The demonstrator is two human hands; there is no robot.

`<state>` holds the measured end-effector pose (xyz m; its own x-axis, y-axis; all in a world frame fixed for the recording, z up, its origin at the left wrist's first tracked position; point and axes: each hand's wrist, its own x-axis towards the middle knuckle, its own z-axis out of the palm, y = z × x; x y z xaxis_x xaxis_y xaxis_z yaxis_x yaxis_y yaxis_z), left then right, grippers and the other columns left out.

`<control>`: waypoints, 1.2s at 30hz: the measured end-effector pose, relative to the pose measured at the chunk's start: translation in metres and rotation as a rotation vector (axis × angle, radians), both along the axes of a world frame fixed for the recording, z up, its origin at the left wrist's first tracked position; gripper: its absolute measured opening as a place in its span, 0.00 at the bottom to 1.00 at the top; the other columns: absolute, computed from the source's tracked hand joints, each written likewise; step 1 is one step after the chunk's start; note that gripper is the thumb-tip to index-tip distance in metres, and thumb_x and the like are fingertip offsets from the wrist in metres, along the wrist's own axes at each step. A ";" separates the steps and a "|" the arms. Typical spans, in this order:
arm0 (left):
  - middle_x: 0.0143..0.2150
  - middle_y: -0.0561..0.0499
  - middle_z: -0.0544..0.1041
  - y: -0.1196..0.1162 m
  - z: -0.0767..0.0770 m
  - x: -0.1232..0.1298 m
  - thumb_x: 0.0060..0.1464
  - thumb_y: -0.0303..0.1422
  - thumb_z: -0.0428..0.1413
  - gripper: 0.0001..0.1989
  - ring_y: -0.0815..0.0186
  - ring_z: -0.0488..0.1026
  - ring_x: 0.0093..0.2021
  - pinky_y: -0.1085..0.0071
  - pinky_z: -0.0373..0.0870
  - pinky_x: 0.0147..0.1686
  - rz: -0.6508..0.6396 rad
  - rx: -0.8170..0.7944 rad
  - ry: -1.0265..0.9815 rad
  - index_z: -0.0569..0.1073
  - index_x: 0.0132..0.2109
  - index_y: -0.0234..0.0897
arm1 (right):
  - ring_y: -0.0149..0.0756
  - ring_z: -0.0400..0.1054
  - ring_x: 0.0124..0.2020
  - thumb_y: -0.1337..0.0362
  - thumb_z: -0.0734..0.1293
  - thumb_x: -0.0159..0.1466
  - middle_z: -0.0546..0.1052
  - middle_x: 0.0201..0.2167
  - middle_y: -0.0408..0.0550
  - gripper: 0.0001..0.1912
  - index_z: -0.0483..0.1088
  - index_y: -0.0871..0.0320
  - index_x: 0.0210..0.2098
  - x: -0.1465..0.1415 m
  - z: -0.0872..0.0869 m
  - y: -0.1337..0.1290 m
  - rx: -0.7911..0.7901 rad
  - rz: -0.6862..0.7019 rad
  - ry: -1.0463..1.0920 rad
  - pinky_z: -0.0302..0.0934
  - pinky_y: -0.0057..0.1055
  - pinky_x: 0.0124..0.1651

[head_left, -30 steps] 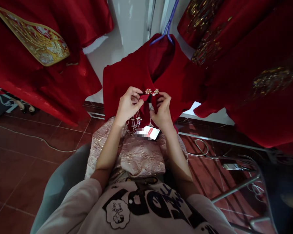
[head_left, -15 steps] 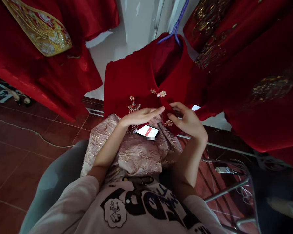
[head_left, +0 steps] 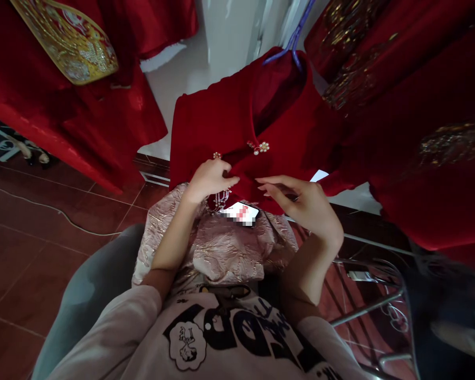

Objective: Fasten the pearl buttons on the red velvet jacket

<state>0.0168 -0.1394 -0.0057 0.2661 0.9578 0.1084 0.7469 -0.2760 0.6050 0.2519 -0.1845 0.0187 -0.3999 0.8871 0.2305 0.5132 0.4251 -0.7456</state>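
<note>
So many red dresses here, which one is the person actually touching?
The plain velvet dress on the blue hanger, straight ahead. Both the left hand and right hand rest on its front; the gold-embroidered ones hang untouched at the sides.

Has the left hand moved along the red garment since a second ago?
Yes. The left hand left the pearl clasp at the collar of the red garment, going down-left.

Red garment (head_left: 217, 126): matt velvety cloth, pearly bead clasp (head_left: 260, 148). Lap fabric (head_left: 217, 248): glossy pink brocade. Floor (head_left: 43, 253): smooth tile.
</note>
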 end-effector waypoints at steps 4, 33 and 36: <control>0.19 0.54 0.71 0.005 -0.002 -0.015 0.56 0.36 0.62 0.19 0.70 0.65 0.24 0.69 0.54 0.29 0.098 -0.006 -0.038 0.68 0.21 0.37 | 0.39 0.80 0.45 0.58 0.64 0.71 0.84 0.45 0.49 0.17 0.78 0.54 0.54 -0.018 -0.014 0.009 -0.085 0.065 0.046 0.77 0.38 0.48; 0.33 0.47 0.85 0.026 -0.019 -0.021 0.52 0.25 0.63 0.06 0.64 0.81 0.33 0.68 0.76 0.38 -0.065 -0.104 -0.266 0.85 0.37 0.34 | 0.38 0.72 0.37 0.59 0.72 0.58 0.75 0.36 0.47 0.18 0.64 0.54 0.43 -0.068 -0.082 0.059 -0.056 -0.075 0.264 0.72 0.37 0.40; 0.34 0.47 0.85 0.024 -0.017 -0.025 0.51 0.27 0.65 0.04 0.63 0.81 0.36 0.68 0.75 0.40 -0.023 -0.075 -0.259 0.85 0.36 0.35 | 0.37 0.72 0.37 0.60 0.72 0.58 0.75 0.35 0.46 0.16 0.64 0.54 0.42 -0.065 -0.083 0.062 -0.044 -0.064 0.275 0.72 0.39 0.43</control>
<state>-0.0083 -0.1156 -0.0229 0.2600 0.9599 0.1050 0.5588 -0.2382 0.7944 0.1866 -0.1228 -0.0639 -0.2702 0.9202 0.2833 0.3141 0.3624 -0.8775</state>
